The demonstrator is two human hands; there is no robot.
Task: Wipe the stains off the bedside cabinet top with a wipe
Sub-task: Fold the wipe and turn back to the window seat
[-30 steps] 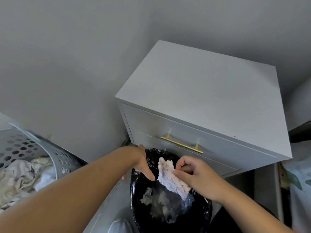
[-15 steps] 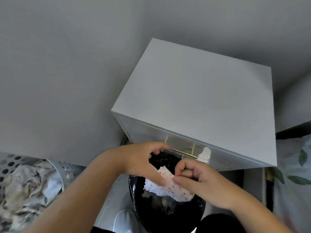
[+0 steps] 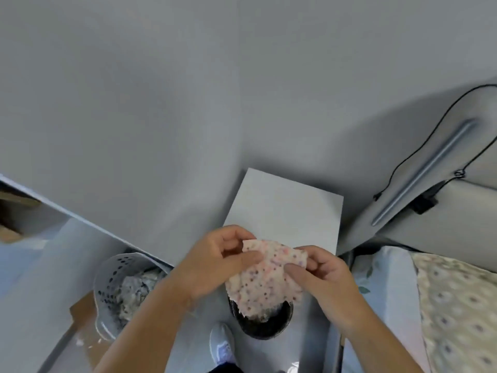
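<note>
Head view
Wipe: white, pink-and-purple speckled soft sheet (image 3: pixel 267 275), held up in the air, spread between both hands, lower edge hanging crumpled.
Left hand (image 3: pixel 215 261): thumb and fingers pinched on the sheet's upper left corner.
Right hand (image 3: pixel 324 275): thumb (image 3: pixel 294 271) pressed on the front of the sheet's right edge, other fingers curled behind it.
Cabinet: pale grey, flat-topped bedside cabinet (image 3: pixel 285 211), set in the wall corner; front edge of its top hidden behind the hands.
Key relation: cabinet top lies straight ahead of and beyond the fingers, wipe apart from it; both hands about equally near the front edge.
Stains: none discernible on the visible top.
Below: black-lined round bin (image 3: pixel 265 323) directly beneath the hanging wipe.
Likely next: carry forward and press down onto the top.
</note>
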